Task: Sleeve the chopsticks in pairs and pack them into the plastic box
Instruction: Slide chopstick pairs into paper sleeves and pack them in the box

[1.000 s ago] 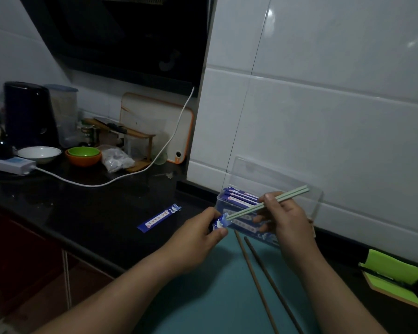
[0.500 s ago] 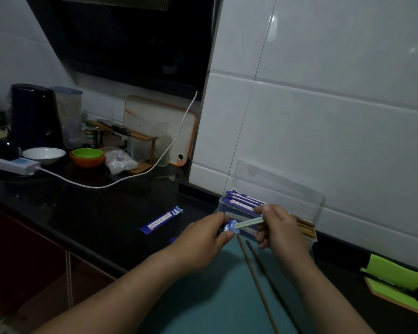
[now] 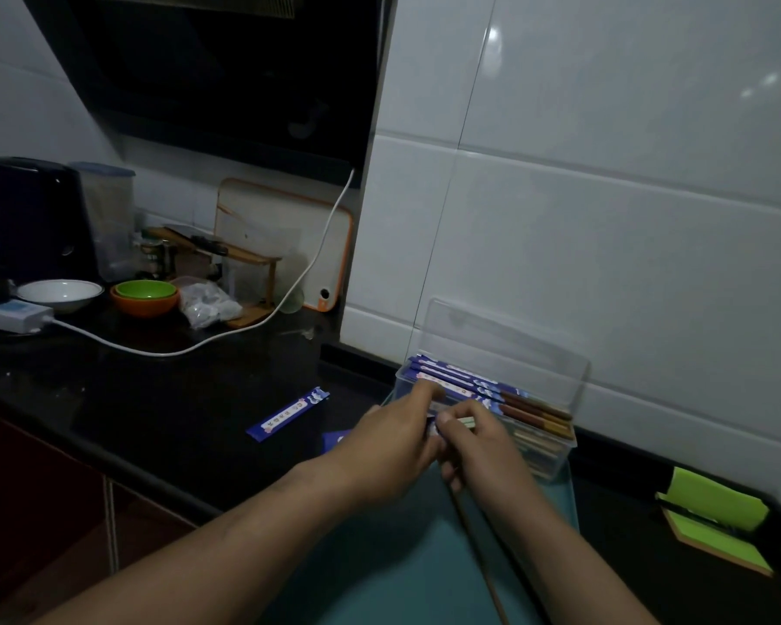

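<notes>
Left hand (image 3: 393, 448) pinches the paper sleeve (image 3: 433, 429), mostly hidden. Right hand (image 3: 483, 448) grips the pale chopsticks (image 3: 465, 421) at the sleeve mouth, just near the plastic box (image 3: 553, 462). Sticks look light, stiff and slick, the sleeve flimsy: hold close to the opening.

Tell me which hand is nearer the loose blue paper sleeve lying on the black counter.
Left. The left hand lies right of the loose blue paper sleeve, not touching it; the right hand is farther right, beyond the left, before the clear plastic box.
</notes>
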### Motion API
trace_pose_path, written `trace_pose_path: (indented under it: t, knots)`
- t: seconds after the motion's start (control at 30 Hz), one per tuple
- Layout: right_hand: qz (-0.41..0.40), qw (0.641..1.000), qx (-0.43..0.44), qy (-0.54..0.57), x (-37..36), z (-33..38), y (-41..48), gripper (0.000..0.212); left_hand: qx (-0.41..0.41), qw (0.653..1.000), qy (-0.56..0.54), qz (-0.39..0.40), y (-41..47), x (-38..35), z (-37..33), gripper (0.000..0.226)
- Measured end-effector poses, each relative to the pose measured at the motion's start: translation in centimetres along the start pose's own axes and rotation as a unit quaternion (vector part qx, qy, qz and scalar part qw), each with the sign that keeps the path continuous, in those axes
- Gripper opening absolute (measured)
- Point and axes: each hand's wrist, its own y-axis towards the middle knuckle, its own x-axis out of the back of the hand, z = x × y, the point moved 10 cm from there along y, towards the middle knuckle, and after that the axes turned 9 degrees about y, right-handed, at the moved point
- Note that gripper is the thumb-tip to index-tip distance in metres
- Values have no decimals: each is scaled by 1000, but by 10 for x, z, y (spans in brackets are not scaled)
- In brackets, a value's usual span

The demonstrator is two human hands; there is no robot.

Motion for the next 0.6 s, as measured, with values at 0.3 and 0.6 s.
trace_pose_path:
  t: [0.3,0.6]
  knots:
    - [-133,990,19,-30,64,-4,4,11,-40,983,178,-26,1,10,11,40]
    - [-61,806,330,-489,32,53,-6,20,-48,987,154,-28,41,1,-7,22]
